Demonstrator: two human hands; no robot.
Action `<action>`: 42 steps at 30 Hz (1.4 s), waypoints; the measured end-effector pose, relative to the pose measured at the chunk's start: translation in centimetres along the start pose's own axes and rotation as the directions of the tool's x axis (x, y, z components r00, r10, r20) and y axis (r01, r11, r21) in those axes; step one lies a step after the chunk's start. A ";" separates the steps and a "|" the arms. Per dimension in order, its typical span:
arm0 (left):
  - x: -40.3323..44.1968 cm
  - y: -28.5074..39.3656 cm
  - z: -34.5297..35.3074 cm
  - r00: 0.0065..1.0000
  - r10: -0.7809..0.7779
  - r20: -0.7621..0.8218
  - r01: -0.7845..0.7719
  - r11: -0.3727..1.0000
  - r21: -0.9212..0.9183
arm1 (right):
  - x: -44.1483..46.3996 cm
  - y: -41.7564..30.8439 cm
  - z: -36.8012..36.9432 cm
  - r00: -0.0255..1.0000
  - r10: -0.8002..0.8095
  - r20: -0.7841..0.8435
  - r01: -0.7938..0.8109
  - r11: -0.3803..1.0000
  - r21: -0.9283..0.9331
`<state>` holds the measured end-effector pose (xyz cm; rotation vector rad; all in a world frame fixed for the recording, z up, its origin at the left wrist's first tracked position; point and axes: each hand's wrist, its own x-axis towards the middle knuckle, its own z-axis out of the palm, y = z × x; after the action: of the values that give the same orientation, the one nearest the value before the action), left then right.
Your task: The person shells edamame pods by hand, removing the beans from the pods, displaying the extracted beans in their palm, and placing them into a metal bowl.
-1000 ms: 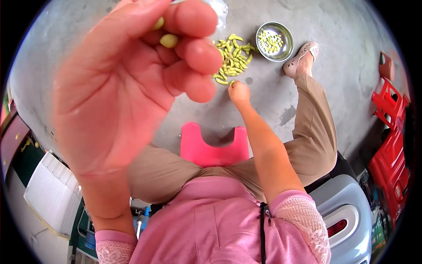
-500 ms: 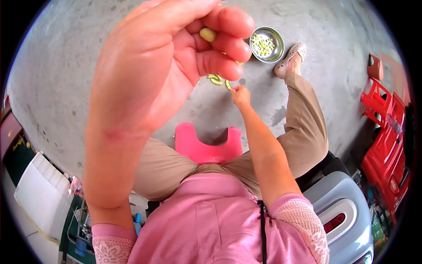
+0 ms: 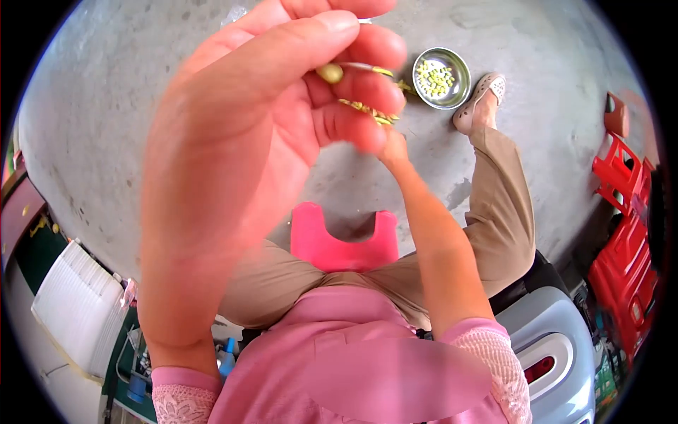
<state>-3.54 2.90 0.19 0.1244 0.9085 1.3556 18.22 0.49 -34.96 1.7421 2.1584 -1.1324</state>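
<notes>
My left hand [image 3: 233, 127] is raised close to the camera with its fingers curled inward. A pale green bean [image 3: 330, 73] sits in it, between the thumb side and the bent fingers. Green bean pods [image 3: 367, 109] show in the gaps behind those fingers. My right hand [image 3: 393, 147] reaches forward low near the pods; its fingers are hidden behind my left hand. Just beyond, a round steel bowl [image 3: 462, 71] stands on the floor, holding many shelled green beans [image 3: 433, 78].
A pink plastic stool [image 3: 346, 254] is between my legs on the grey concrete floor [image 3: 92, 141]. My shoe [image 3: 491, 88] rests beside the bowl. Red plastic chairs [image 3: 625, 261] and a grey plastic case [image 3: 544, 339] are on the right; a stack of white sheets [image 3: 74, 304] is at left.
The view has shifted slightly, so the bowl and stool appear farther right. My right hand, earlier with its fingertips at a pod, is now mostly covered by my left fingers.
</notes>
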 end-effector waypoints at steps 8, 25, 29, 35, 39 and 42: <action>0.3 -0.9 0.4 0.992 0.101 0.080 -0.122 0.937 0.328 | -4.0 -12.4 -21.0 0.922 -0.125 0.367 -0.133 0.788 0.602; 0.0 -4.9 0.9 0.913 0.179 0.367 -0.375 0.016 0.927 | -8.0 -14.7 -26.0 0.822 -0.305 0.481 -0.387 0.322 0.864; 0.0 -5.1 1.0 0.906 0.189 0.378 -0.389 0.021 0.921 | -8.6 -15.2 -26.2 0.863 -0.262 0.431 -0.390 0.197 0.900; -0.1 -4.7 1.1 0.910 0.287 0.300 -0.353 0.154 0.923 | -8.7 -15.1 -25.7 0.913 -0.331 0.239 -0.180 0.201 0.963; 0.1 -4.7 0.7 0.880 0.333 0.339 -0.384 0.077 0.920 | -8.8 -15.3 -25.2 0.920 -0.367 0.141 -0.035 0.280 0.959; -0.1 -4.7 0.8 0.881 0.327 0.342 -0.378 0.050 0.925 | -8.9 -15.2 -24.9 0.920 -0.381 0.091 0.032 0.304 0.952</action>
<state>0.63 1.94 -1.88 1.5541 1.7257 0.8984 15.80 8.47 -5.58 1.2867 1.5292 -2.9672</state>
